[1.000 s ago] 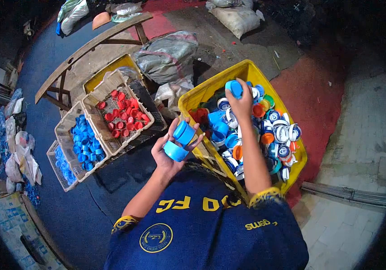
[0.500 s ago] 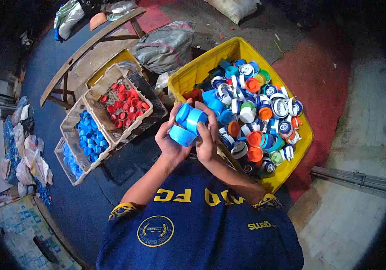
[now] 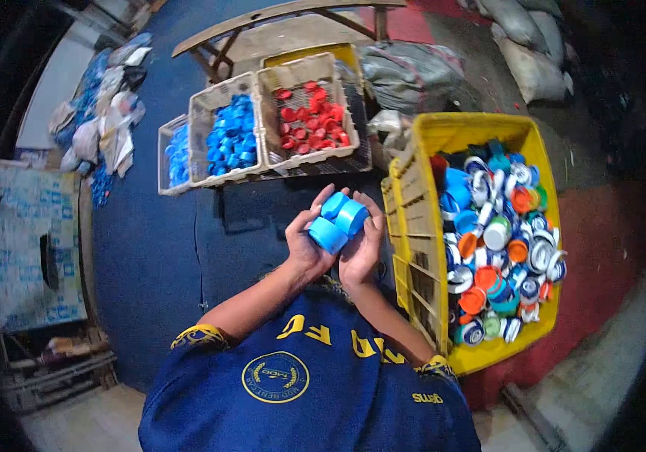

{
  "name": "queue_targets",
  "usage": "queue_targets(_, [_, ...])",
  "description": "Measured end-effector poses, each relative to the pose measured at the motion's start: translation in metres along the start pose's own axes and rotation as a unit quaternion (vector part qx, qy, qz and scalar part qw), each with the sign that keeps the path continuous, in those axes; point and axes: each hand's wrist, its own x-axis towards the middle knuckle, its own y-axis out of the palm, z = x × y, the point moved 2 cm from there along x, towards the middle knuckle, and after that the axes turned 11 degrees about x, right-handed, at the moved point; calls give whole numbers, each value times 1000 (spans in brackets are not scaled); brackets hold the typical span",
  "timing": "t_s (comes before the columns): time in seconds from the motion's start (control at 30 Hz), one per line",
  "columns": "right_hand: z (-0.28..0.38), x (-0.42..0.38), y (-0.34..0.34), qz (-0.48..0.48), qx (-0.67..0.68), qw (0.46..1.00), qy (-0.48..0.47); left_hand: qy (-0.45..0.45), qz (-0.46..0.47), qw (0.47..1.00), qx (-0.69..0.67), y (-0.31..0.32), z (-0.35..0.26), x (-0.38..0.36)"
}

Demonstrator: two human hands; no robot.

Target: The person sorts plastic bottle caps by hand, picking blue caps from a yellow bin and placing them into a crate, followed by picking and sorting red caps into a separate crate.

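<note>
Several light-blue caps (image 3: 328, 235) rest cupped between my two hands, in front of my chest. My left hand (image 3: 306, 245) is curled round their left side, and my right hand (image 3: 363, 252) wraps their right side. Beyond my hands stand a white crate (image 3: 262, 154) with red caps (image 3: 314, 119), a crate with blue caps (image 3: 232, 135) and, at the far left of the row, a smaller crate of lighter blue caps (image 3: 178, 156). To the right is a yellow bin (image 3: 422, 218) full of mixed caps (image 3: 497, 233).
A wooden bench (image 3: 285, 10) stands behind the crates, with a grey sack (image 3: 409, 75) beside it. Pale sacks (image 3: 530, 71) lie at the upper right. Plastic bags (image 3: 112, 113) are heaped at the left, above a patterned panel (image 3: 36, 248).
The view has turned, so the crates now lie straight ahead and the yellow bin is farther right. My hands have moved away from the bin, still holding the light-blue caps.
</note>
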Motion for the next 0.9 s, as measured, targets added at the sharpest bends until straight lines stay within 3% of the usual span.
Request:
queue_targets(0.27, [-91, 0, 41, 6, -53, 994, 100, 54, -43, 997, -41, -76, -67, -2])
queue_targets(0.53, [-269, 13, 104, 13, -136, 980, 144, 63, -114, 985, -114, -209, -191, 19])
queue_targets(0.67, [-344, 26, 133, -21, -122, 965, 232, 65, -177, 976, -111, -262, -256, 28])
queue_targets(0.9, [-410, 58, 154, -48, -164, 950, 263, 44, -218, 967, -123, -307, -320, 64])
